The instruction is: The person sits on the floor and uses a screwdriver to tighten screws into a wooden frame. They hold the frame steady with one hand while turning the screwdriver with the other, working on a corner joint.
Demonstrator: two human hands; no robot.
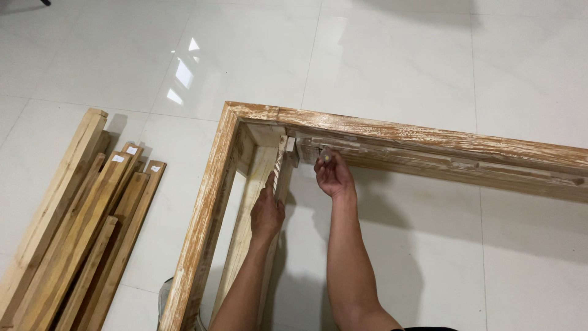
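Observation:
A large whitewashed wooden frame (398, 132) stands on the white tiled floor, its corner near the middle of the view. My left hand (267, 211) presses flat against an upright inner strip (280, 168) just inside the corner, index finger pointing up along it. My right hand (332, 175) is closed around a small yellowish tool, held against the inner rail under the top beam, close to the corner. Both forearms reach in from the bottom edge.
A pile of several long wooden slats (79, 227) lies on the floor at the left, some with small white labels on their ends. Glossy white tiles (392, 55) stretch beyond the frame, with a window reflection at upper left.

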